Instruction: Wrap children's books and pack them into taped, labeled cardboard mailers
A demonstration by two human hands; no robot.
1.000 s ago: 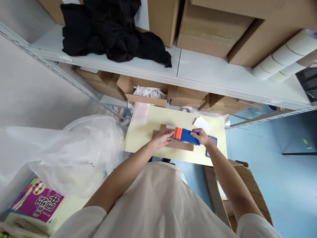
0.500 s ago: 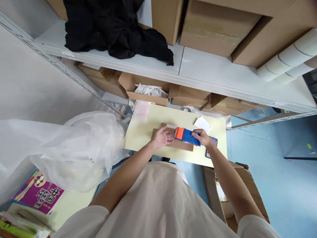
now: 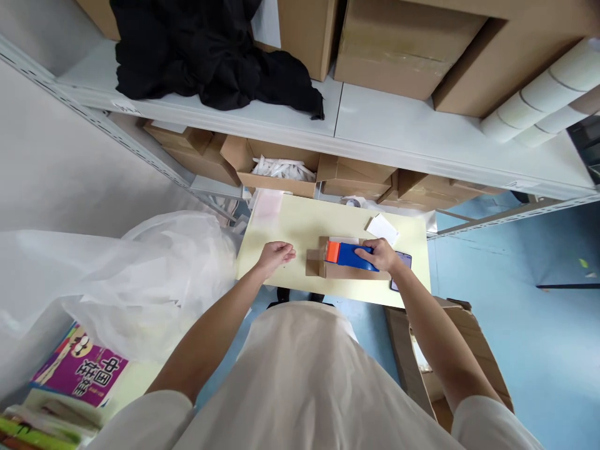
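My right hand (image 3: 382, 255) grips a blue and orange tape dispenser (image 3: 355, 256) over a small cardboard box (image 3: 335, 271) on the pale yellow table. The orange end points left, just above the box. A flap of the box sticks out toward the left. My left hand (image 3: 275, 257) is apart from the box, over the table's left part, with its fingers drawn together. Whatever is between those fingertips, if anything, I cannot make out. Partly under my right wrist lies a phone (image 3: 402, 260), and behind it is a white card (image 3: 382, 229).
A grey shelf (image 3: 389, 128) with cardboard boxes and black cloth (image 3: 210, 62) crosses above the table (image 3: 300, 215). White plastic wrapping (image 3: 159, 275) bulges on the left, near a purple package (image 3: 79, 369). An open carton (image 3: 462, 350) stands on the floor to the right.
My left hand has moved left, away from the dispenser, and its fingers have gone from spread to closed. The dispenser has shifted slightly left, and the box's left flap now shows.
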